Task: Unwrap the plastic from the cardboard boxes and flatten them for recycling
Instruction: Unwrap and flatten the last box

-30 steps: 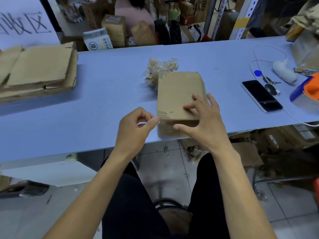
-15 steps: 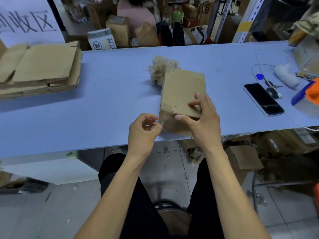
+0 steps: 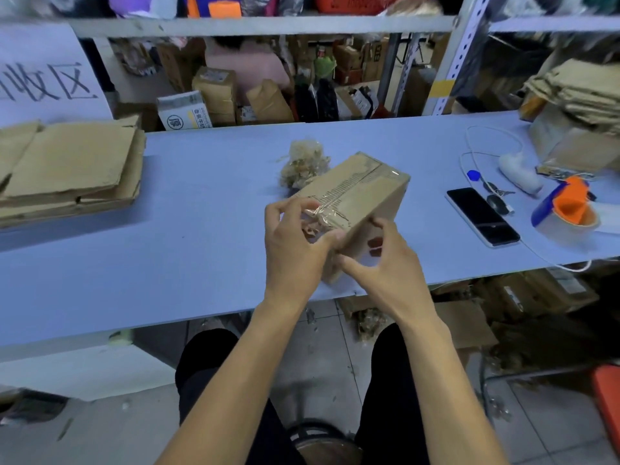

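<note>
box (image 3: 362, 193) tilted up, both hands gripping

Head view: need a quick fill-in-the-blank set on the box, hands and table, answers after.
1. Both hands hold the cardboard ____, tilted on the table.
2. The left hand pinches clear ____ at the box corner.
3. The flattened cardboard stack lies to the ____ of the box.
4. The phone lies between the box and the ____ dispenser.

Answers: box; plastic; left; tape
</note>
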